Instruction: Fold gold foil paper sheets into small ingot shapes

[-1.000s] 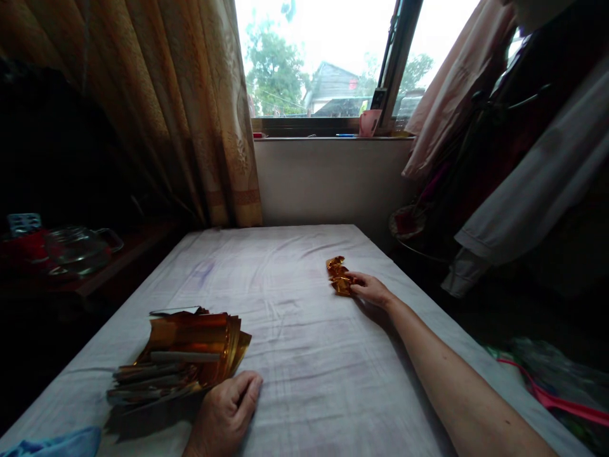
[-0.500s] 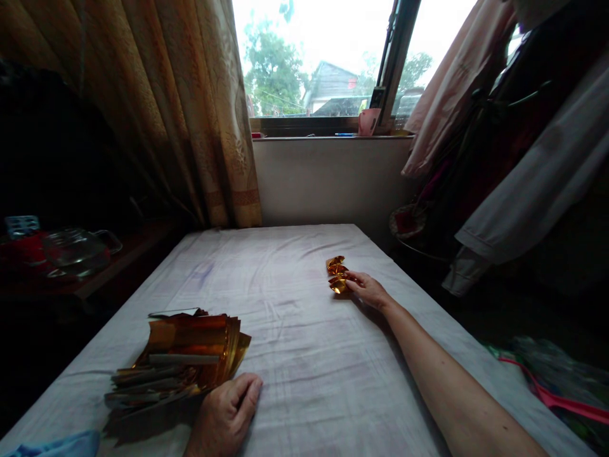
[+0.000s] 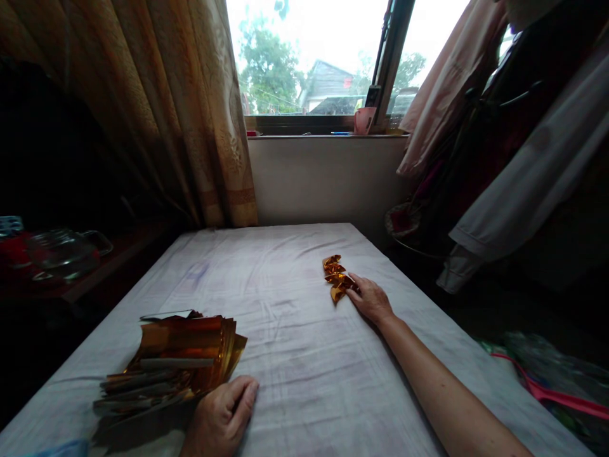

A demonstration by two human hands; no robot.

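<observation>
Several folded gold foil paper pieces (image 3: pixel 334 269) lie in a short row on the white bedsheet (image 3: pixel 285 343). At the near end of that row is my right hand (image 3: pixel 373 301), finger and thumb apart, its fingertips by the closest piece; whether they still touch it is hard to tell. My left hand (image 3: pixel 221 412) rests on the sheet with its fingers curled closed, and nothing shows in it. Just beyond and left of it sits a stack of gold foil sheets (image 3: pixel 183 339), with dark, greyish folded edges at its near side.
A glass jug (image 3: pixel 64 254) stands on a dark side table at left. Beyond the bed are a curtain (image 3: pixel 190 127) and a window sill with a pink cup (image 3: pixel 364 120). Clothes (image 3: pixel 518 184) hang at right. A pink strap or handle (image 3: pixel 552 390) lies low at right.
The foil piece that my right fingers pinched now lies at the near end of the row, and the fingers have loosened and drawn slightly back. My left hand stays in place.
</observation>
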